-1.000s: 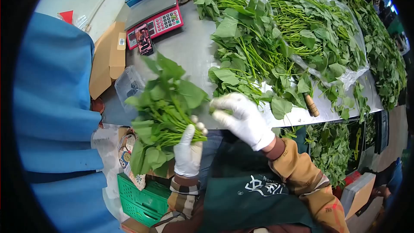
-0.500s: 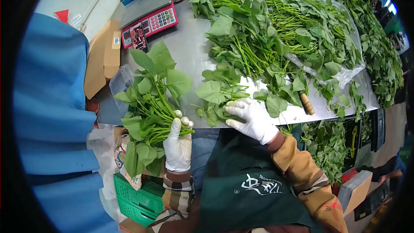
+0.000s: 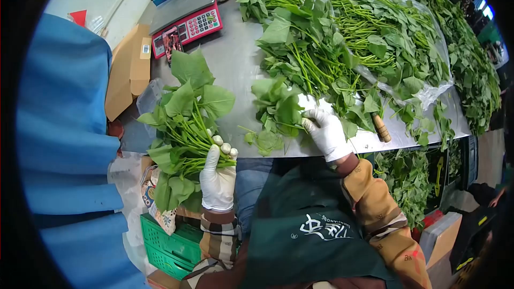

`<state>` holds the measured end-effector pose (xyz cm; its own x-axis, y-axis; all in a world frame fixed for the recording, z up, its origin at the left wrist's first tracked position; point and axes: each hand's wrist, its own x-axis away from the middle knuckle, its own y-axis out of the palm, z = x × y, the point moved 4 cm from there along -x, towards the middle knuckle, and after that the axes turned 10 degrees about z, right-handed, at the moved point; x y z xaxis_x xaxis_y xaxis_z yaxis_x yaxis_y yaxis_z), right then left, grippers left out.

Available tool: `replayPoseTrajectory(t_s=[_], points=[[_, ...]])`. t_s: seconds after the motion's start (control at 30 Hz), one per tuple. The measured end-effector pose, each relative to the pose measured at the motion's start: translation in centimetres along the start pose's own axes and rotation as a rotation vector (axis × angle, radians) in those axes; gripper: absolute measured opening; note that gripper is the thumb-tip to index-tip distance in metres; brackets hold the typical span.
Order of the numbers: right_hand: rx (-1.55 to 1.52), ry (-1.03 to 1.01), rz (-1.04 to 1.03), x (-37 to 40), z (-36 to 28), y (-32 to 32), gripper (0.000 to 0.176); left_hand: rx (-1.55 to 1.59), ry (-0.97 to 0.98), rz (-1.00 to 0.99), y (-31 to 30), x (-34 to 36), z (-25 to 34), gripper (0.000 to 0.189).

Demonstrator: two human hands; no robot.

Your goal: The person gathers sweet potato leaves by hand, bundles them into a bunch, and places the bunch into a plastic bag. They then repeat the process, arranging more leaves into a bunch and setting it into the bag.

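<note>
My left hand (image 3: 218,177), in a white glove, grips the stems of a bunch of leafy greens (image 3: 184,123) held upright at the table's near left corner. In a white glove too, my right hand (image 3: 326,131) closes on a small cluster of leafy stems (image 3: 279,108) lying on the metal table (image 3: 235,67), pulled from the edge of the big pile of greens (image 3: 316,53).
A red weighing scale (image 3: 186,17) stands at the table's far left, with a cardboard box (image 3: 127,69) beside it. More greens lie on clear plastic (image 3: 396,37) at the right. A wooden handle (image 3: 382,127) rests near the front edge. A green crate (image 3: 171,243) sits below.
My right hand moved from the table's front edge up to the loose cluster and closed on its stems. The left-hand bunch stayed nearly in place, tilting slightly upright.
</note>
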<state>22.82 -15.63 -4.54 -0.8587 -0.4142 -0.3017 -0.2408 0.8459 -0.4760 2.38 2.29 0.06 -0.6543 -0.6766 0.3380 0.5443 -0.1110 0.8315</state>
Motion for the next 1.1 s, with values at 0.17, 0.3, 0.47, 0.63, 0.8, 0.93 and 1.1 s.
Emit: replayPoseTrajectory(t_s=[0.17, 0.3, 0.47, 0.63, 0.8, 0.93, 1.1], points=[[-0.777, 0.569, -0.165, -0.6, 0.5, -0.2, 0.028, 0.006, -0.01, 0.009, -0.4, -0.1, 0.0, 0.034], [-0.927, 0.509, -0.161, -1.5, -3.6, -1.4, 0.032, -0.003, -0.007, 0.032, -0.3, -0.1, -0.1, 0.034], [0.488, 0.043, -0.301, -1.4, -1.4, -2.4, 0.034, 0.028, -0.029, 0.065, -0.3, -0.2, 0.0, 0.032], [-0.471, 0.455, -0.226, -2.6, -4.1, -3.8, 0.022, 0.011, -0.044, 0.095, -0.7, 0.0, 0.0, 0.029], [-0.601, 0.45, -0.271, -2.2, -4.4, -3.9, 0.017, 0.003, -0.064, 0.139, 0.1, 0.5, -0.8, 0.026], [-0.666, 0.443, -0.269, -0.9, -6.7, -2.6, 0.021, -0.001, -0.11, 0.101, 0.3, 0.5, -2.1, 0.025], [-0.41, 0.18, -0.296, 1.5, -9.7, -0.4, 0.026, -0.184, -0.236, 0.167, 1.3, 1.4, -4.5, 0.033]])
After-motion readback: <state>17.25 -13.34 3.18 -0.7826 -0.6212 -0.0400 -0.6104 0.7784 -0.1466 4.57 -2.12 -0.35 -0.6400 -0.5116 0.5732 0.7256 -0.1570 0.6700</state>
